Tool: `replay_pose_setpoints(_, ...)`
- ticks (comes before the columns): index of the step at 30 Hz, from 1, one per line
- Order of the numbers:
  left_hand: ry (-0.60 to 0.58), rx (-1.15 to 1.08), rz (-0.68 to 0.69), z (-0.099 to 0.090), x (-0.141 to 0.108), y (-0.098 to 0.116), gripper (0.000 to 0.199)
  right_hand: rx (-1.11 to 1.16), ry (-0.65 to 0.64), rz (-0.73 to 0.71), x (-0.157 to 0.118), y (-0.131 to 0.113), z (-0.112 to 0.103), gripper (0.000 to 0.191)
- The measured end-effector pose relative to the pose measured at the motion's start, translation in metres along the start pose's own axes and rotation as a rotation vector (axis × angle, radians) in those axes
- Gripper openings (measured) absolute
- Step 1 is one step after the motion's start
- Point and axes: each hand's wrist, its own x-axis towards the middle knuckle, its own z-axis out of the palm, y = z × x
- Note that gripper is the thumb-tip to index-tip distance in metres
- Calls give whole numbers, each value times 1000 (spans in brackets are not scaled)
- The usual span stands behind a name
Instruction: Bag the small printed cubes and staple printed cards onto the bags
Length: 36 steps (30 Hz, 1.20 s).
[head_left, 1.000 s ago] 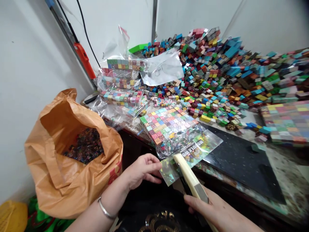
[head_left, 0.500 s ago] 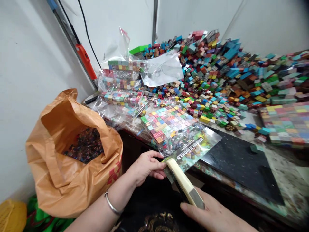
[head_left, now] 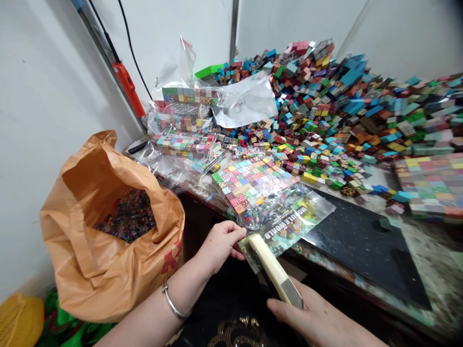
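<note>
My right hand (head_left: 302, 308) is closed around a cream and black stapler (head_left: 273, 270), whose jaws lie over the near left end of a printed header card (head_left: 285, 229). The card carries "WORLD" lettering and lies across the open end of a clear bag. Inside that bag is a flat block of many coloured cubes (head_left: 253, 183), with small loose pieces at its near side. My left hand (head_left: 222, 243) pinches the corner of the card and bag between thumb and fingers, just left of the stapler's tip.
At left stands an orange sack (head_left: 119, 279) with small dark pieces inside. Bagged cube blocks (head_left: 184, 142) sit at the back left, near a red-orange tool (head_left: 129, 89) hanging on a cable. A large heap of cubes (head_left: 325, 111) fills the back. A black board (head_left: 369, 250) lies right.
The stapler's head and my left fingers have shifted slightly left along the card's edge. My left fingers are closed more tightly on the corner. The view has moved a little.
</note>
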Motion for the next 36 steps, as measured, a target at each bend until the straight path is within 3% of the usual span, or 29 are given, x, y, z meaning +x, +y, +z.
replay_pose_setpoints(8, 45, 135, 80, 3, 1, -2, 24, -52, -49, 12, 7, 13, 1, 24)
replay_pose_setpoints(20, 142, 186, 98, 7, -1, -9, 23, -97, -63, 31, 4, 15, 2, 24)
replay_pose_setpoints(29, 116, 223, 102, 7, -3, -8, 23, -137, -55, 31, 10, 10, 3, 23)
replay_pose_setpoints(36, 117, 252, 99, 7, -3, -13, 24, -65, -31, 131, 16, 14, 10, 23)
